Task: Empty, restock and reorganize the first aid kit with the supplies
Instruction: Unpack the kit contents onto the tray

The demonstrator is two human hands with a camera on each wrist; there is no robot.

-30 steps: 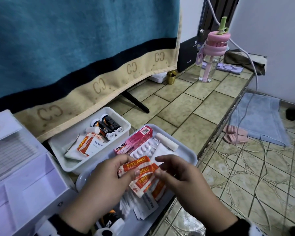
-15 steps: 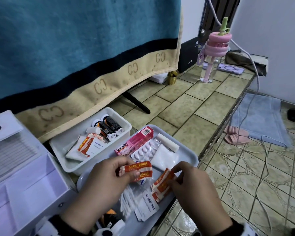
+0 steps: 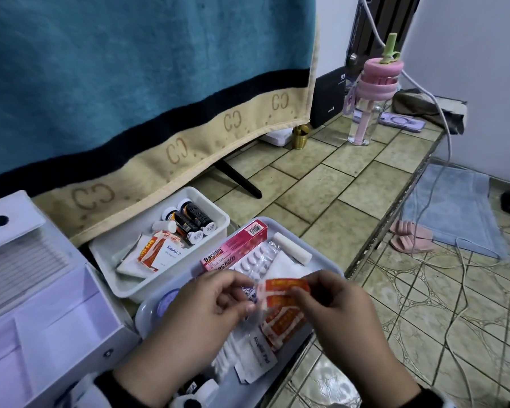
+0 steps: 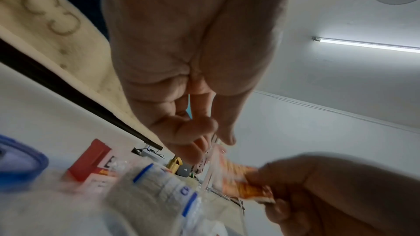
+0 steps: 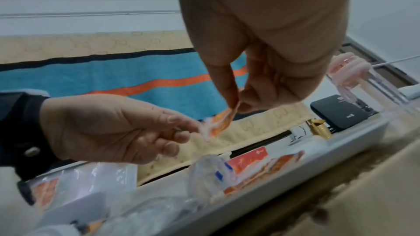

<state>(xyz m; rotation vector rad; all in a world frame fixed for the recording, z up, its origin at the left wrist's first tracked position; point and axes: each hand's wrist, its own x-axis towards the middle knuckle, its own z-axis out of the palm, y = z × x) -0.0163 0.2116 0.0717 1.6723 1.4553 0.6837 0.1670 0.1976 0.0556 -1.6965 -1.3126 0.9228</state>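
Observation:
Over the grey tray [image 3: 331, 267] both hands hold a bunch of orange Keep plast plasters [image 3: 283, 290]. My left hand [image 3: 249, 295] pinches their white left end and my right hand [image 3: 304, 285] pinches the right end; more strips hang below [image 3: 280, 322]. The right wrist view shows the right hand's [image 5: 235, 107] thumb and finger on the plasters [image 5: 221, 123]. In the tray lie a pink Bacidin box [image 3: 236, 245], a pill blister [image 3: 256, 260], a gauze roll [image 3: 292, 248] and an alcohol pad [image 3: 259, 357]. The white first aid kit [image 3: 42, 319] stands open at the left.
A white tub [image 3: 215, 231] behind the tray holds small bottles [image 3: 189, 219], plasters and an alcohol pad. A blue towel [image 3: 130, 83] hangs behind. A pink water bottle [image 3: 371, 98] stands far right on the tiled counter [image 3: 321, 187], whose edge drops to the floor at the right.
Half a second ago each hand held its own plasters, apart. The right hand has risen and come left, so both hands now hold the plasters together.

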